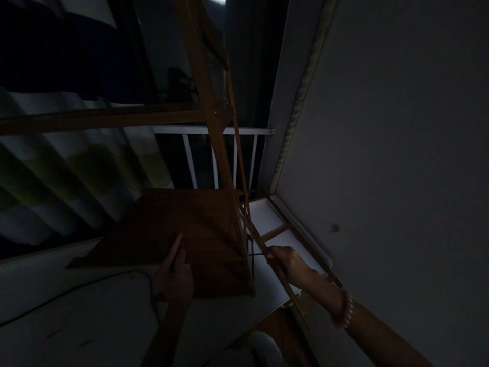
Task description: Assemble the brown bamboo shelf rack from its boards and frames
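The room is very dark. A tall wooden frame [214,127] of slanted posts rises from a brown wooden board [183,224] lying on a pale surface. My left hand [173,278] rests on the board's near edge, forefinger stretched out, the other fingers curled, holding nothing I can see. My right hand [288,265], with a bead bracelet [344,308] on its wrist, is closed on a thin tool [256,254] whose tip touches the foot of the slanted post.
A white railing [214,153] stands behind the frame before a dark opening. A striped curtain [76,163] hangs at left. A grey wall [401,153] fills the right side. A dark cable [76,288] runs across the pale surface near my left hand.
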`<move>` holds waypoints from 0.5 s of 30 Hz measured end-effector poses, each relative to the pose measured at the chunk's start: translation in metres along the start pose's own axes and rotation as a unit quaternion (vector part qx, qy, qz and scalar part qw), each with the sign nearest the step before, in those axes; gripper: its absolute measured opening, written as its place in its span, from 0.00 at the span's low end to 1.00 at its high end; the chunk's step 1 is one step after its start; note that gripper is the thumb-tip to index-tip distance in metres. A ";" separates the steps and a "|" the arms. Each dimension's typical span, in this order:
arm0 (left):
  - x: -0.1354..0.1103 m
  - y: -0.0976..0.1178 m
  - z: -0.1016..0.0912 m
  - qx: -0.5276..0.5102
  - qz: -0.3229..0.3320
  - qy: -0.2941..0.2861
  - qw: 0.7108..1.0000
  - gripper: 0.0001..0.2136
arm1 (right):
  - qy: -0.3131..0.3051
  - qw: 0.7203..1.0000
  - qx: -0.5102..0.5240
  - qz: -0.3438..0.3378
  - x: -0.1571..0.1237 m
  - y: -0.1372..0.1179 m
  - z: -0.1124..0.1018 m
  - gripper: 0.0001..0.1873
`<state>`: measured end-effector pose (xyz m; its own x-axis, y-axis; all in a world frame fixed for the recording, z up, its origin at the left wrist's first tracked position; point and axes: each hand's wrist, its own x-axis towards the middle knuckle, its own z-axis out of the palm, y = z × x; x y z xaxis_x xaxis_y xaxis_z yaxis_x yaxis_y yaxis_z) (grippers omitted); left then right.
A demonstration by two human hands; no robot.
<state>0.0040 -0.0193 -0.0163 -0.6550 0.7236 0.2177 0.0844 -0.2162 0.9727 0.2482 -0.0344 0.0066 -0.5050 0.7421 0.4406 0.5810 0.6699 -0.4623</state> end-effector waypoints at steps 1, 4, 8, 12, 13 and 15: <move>0.001 -0.001 0.000 -0.005 -0.002 0.011 1.000 0.17 | 0.004 0.995 0.074 0.064 0.004 -0.002 0.001 0.15; 0.001 -0.005 -0.001 -0.050 -0.018 0.015 0.998 0.19 | 0.004 0.909 0.324 0.260 0.016 -0.005 0.006 0.19; -0.003 -0.007 -0.003 -0.089 -0.037 0.017 0.995 0.21 | -0.003 0.796 0.494 0.349 0.025 -0.003 0.009 0.18; -0.003 -0.011 -0.003 -0.052 -0.001 0.067 0.996 0.17 | -0.022 0.878 0.406 0.255 0.016 -0.005 0.004 0.16; -0.002 -0.013 -0.004 -0.046 0.007 0.068 0.997 0.17 | -0.034 0.914 0.343 0.212 0.011 -0.005 0.003 0.15; 0.000 -0.017 -0.005 -0.037 0.013 0.058 0.998 0.17 | -0.060 0.968 0.208 0.125 0.001 -0.003 0.001 0.15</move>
<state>-0.0014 -0.0187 -0.0333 -0.7365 0.6370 0.2274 0.0497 -0.2843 0.9574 0.2451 -0.0360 0.0078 -0.4671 0.8628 0.1935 0.3993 0.4011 -0.8245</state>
